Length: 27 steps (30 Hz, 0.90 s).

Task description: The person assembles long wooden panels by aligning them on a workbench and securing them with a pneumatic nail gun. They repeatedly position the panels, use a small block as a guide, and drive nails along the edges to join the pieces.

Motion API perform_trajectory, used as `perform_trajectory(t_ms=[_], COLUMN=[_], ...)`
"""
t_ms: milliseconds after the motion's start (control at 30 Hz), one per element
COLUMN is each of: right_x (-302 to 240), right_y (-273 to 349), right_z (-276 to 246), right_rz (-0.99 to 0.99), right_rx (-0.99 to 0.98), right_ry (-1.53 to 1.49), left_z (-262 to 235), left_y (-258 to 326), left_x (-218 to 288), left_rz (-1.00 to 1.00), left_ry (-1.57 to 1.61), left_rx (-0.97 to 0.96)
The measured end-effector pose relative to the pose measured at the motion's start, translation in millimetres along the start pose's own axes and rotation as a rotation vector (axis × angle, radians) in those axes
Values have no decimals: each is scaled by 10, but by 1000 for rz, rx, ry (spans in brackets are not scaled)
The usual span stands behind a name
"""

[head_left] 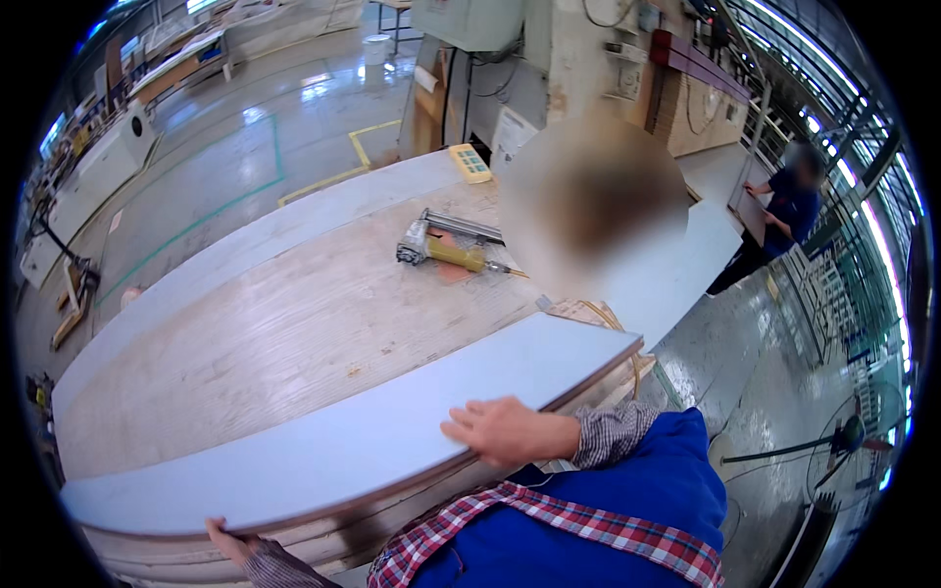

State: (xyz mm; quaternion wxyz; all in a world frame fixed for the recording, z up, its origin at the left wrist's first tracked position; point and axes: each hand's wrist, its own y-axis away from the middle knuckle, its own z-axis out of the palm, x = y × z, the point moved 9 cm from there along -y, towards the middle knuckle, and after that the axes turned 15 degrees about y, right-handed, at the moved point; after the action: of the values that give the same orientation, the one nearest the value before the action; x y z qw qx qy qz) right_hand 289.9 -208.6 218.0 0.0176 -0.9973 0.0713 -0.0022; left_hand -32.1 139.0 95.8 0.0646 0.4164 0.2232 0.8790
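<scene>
A long white panel (392, 416) lies along the near side of a wooden worktop (284, 323), on a stack of similar boards. My left hand (231, 542) holds its near edge at the left end, fingertips on top and the rest of the hand below the rim. My right hand (510, 432) rests palm down on the panel's near edge, right of the middle, with fingers stretched out to the left. A pneumatic nail gun (446, 250) with a yellow grip lies on the worktop beyond the panel, touched by neither hand.
A yellow keypad-like device (470, 164) sits at the worktop's far edge. A yellow air hose (603, 314) runs past the panel's right end. A large blurred patch hides the area behind. At right, a person in dark blue (792, 201) holds a board; a fan (848, 436) stands nearer.
</scene>
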Motion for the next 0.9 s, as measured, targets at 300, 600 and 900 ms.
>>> perform_trajectory(t_ms=[300,600,900], right_x=[-216,296,368], right_y=[688,1274,1225], right_z=[771,1235,1475], right_rz=[44,210,258], right_rx=[130,70,-400], right_ry=[342,304,198], left_z=[-1033,-1229,-507], left_y=[421,1003,1821], left_x=[-1113,-2050,-1548], left_rz=[-281,-607,-619], left_ry=[52,149,11], left_rx=[126,112,295])
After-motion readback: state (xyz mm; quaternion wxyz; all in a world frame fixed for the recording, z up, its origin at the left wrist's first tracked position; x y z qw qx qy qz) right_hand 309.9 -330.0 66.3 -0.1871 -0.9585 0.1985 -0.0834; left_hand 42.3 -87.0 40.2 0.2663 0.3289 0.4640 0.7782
